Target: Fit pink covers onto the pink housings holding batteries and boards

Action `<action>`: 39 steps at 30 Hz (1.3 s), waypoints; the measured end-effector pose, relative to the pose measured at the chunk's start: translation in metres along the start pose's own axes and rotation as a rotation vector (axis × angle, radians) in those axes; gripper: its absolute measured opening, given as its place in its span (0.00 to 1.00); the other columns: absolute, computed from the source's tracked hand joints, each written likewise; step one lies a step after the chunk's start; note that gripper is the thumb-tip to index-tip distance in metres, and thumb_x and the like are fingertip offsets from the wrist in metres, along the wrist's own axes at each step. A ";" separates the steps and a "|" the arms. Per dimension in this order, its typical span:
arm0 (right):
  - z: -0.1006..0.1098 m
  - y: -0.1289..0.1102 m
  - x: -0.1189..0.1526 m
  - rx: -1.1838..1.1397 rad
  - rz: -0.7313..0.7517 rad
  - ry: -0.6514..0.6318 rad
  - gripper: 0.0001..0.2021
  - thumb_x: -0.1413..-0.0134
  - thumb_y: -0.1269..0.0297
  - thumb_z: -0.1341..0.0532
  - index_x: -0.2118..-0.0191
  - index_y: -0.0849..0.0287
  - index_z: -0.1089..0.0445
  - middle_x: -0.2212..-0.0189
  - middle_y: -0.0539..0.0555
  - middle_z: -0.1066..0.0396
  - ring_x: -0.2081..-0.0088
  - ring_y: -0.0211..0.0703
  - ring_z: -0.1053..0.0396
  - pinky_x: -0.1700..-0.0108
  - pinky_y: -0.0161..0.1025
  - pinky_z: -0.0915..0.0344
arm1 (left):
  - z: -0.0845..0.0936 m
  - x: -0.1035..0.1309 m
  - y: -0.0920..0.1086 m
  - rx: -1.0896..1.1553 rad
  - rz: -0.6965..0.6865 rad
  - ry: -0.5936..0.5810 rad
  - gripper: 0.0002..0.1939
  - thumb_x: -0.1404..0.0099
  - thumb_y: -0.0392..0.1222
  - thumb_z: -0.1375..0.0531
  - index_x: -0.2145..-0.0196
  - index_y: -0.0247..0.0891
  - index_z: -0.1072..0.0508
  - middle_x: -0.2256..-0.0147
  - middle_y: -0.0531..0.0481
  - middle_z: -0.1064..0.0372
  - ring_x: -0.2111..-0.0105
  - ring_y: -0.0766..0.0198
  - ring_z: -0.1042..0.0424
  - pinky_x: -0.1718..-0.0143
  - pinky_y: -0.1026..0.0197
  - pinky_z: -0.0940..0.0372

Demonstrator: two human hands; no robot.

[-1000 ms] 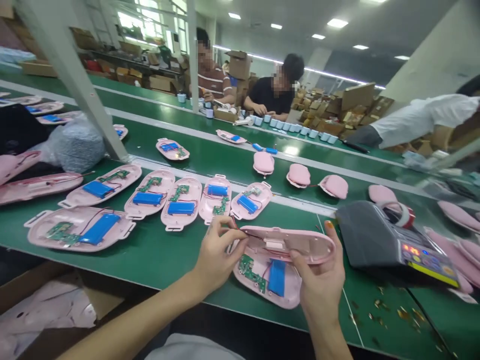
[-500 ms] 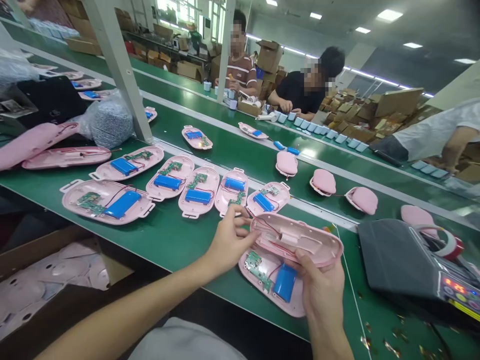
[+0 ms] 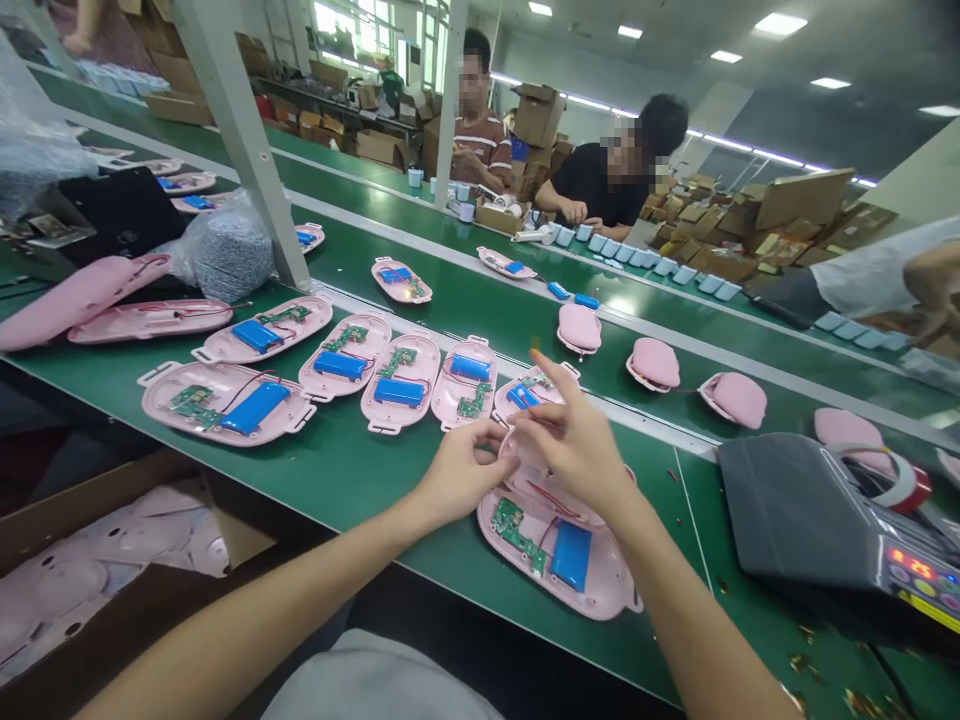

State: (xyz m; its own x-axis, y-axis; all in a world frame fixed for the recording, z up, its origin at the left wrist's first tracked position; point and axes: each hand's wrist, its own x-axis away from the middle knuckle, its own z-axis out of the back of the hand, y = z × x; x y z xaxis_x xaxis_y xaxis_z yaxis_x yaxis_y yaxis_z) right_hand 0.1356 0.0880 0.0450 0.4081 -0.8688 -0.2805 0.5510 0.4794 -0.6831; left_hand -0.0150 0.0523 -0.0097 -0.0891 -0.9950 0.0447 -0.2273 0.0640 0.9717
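My left hand (image 3: pixel 469 465) pinches the left end of a pink shell cover (image 3: pixel 534 468), near its thin wires. Above that same end is my right hand (image 3: pixel 574 440), its index finger raised and the other fingers curled toward the wires; what they hold is too small to make out. The cover rests over an open pink shell (image 3: pixel 600 595) holding a green circuit board (image 3: pixel 517 535) and a blue battery (image 3: pixel 571 555). Part of the cover is hidden behind my right hand.
Several open pink shells (image 3: pixel 400 425) with boards and batteries line the green bench (image 3: pixel 360 480). A dark machine (image 3: pixel 795 520) with a red display stands right. Closed pink pieces (image 3: pixel 652 362) lie beyond. Two people work across the bench; a metal post (image 3: pixel 251 150) rises left.
My right hand has let go of the cover's right side and moved up and left, beside my left hand. The cover has lowered. The machine's display reads differently.
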 end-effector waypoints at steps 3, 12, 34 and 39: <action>0.010 0.020 0.011 -0.143 -0.081 0.044 0.34 0.41 0.65 0.41 0.31 0.50 0.52 0.59 0.53 0.24 0.67 0.42 0.27 0.62 0.42 0.27 | -0.001 0.000 0.000 0.036 0.027 0.029 0.09 0.47 0.32 0.36 0.66 0.33 0.27 0.69 0.52 0.28 0.78 0.69 0.27 0.78 0.68 0.32; 0.003 0.007 0.007 0.082 -0.025 -0.037 0.40 0.52 0.70 0.41 0.32 0.47 0.50 0.68 0.48 0.28 0.66 0.45 0.28 0.61 0.43 0.32 | -0.002 -0.001 0.003 -0.051 0.049 0.036 0.09 0.46 0.36 0.33 0.67 0.32 0.27 0.74 0.51 0.27 0.78 0.68 0.28 0.77 0.67 0.34; 0.023 0.017 0.008 0.307 0.178 -0.290 0.12 0.33 0.62 0.47 0.68 0.58 0.32 0.49 0.54 0.35 0.51 0.46 0.35 0.54 0.42 0.37 | -0.002 -0.001 -0.001 0.144 0.127 0.025 0.11 0.47 0.35 0.34 0.66 0.34 0.30 0.73 0.49 0.24 0.75 0.66 0.26 0.74 0.67 0.35; 0.009 0.013 0.010 0.496 0.272 -0.102 0.10 0.38 0.63 0.44 0.69 0.58 0.30 0.57 0.54 0.31 0.58 0.45 0.33 0.63 0.40 0.38 | -0.004 0.001 -0.001 0.115 0.098 0.028 0.10 0.47 0.32 0.34 0.67 0.35 0.31 0.74 0.51 0.25 0.75 0.64 0.25 0.74 0.67 0.35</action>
State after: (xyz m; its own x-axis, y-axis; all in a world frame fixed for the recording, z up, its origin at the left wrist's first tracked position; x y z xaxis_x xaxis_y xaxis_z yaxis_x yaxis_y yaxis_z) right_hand 0.1531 0.0865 0.0395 0.6374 -0.7017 -0.3182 0.6820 0.7060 -0.1909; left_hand -0.0105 0.0511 -0.0097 -0.0896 -0.9852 0.1459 -0.3287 0.1675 0.9295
